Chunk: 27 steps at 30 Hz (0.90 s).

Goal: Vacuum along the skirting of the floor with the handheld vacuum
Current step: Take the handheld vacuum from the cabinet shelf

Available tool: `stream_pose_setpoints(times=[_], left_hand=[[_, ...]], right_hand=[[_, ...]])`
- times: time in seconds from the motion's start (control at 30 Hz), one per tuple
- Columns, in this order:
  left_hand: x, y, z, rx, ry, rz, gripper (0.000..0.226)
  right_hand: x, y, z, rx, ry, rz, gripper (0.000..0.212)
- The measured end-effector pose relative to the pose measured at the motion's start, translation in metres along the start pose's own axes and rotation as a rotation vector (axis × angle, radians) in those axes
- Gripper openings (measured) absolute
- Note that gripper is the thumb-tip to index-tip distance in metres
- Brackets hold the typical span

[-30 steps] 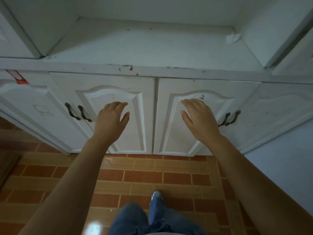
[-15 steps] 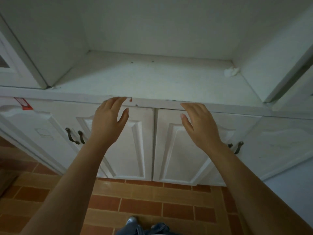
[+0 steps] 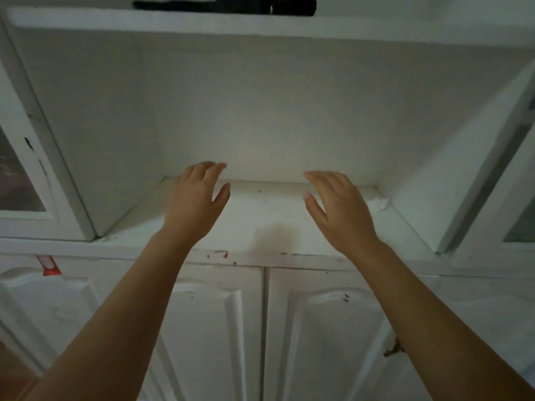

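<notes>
- Head view: the left hand point(image 3: 194, 206) and the right hand point(image 3: 341, 209) reach forward side by side, well apart, palms down over the white shelf point(image 3: 260, 224) of an open niche in a white cupboard.
- The fingers point(image 3: 215, 169) of both hands are loosely spread and slightly bent, holding nothing; whether they touch the shelf cannot be told.
- A dark object point(image 3: 223, 5) lies on the upper shelf at the top edge of the picture, cut off by it; whether it is the handheld vacuum cannot be told.
- A small crumpled white scrap point(image 3: 380, 203) sits in the back right corner of the shelf, and a brownish stain point(image 3: 275, 238) marks the shelf between the wrists.
- Below the shelf are two closed panelled doors point(image 3: 202, 328); a red sticker point(image 3: 47, 265) hangs at the left and a dark handle point(image 3: 393, 349) shows beside the right forearm.
- A sliver of floor point(image 3: 11, 371) shows at the lower left.
</notes>
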<state>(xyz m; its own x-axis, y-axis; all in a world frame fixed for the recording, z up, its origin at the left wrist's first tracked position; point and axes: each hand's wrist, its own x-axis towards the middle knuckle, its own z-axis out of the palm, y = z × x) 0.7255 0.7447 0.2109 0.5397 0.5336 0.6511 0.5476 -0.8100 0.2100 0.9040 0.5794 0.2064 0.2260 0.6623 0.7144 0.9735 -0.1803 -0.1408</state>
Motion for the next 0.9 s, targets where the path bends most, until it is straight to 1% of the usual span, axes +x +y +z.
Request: stream_pose_setpoints(times=[0.13, 0.27, 0.37, 0.43, 0.6, 0.73, 0.9], left_hand=[[0.031, 0.006, -0.019, 0.008, 0.104, 0.041, 0.039], [0.055, 0.016, -0.044, -0.014, 0.209, 0.083, 0.047], [0.068, 0.018, -0.062, -0.021, 0.268, 0.089, 0.039], [0.075, 0.018, -0.074, -0.036, 0.306, 0.094, 0.040], [0.093, 0.013, -0.097, -0.035, 0.353, 0.089, 0.043], [0.104, 0.008, -0.107, 0.018, 0.340, 0.089, 0.045], [0.125, -0.003, -0.115, 0.036, 0.376, 0.043, 0.044]], right_hand=[[0.035, -0.009, -0.023, -0.012, 0.094, -0.063, 0.050], [0.063, -0.021, -0.047, -0.048, 0.199, -0.120, 0.048], [0.080, -0.028, -0.064, -0.055, 0.244, -0.146, 0.048], [0.090, -0.031, -0.075, -0.059, 0.281, -0.155, 0.048], [0.115, -0.036, -0.096, -0.071, 0.340, -0.171, 0.050], [0.131, -0.039, -0.100, -0.041, 0.347, -0.148, 0.052], [0.163, -0.039, -0.100, -0.018, 0.363, -0.096, 0.040]])
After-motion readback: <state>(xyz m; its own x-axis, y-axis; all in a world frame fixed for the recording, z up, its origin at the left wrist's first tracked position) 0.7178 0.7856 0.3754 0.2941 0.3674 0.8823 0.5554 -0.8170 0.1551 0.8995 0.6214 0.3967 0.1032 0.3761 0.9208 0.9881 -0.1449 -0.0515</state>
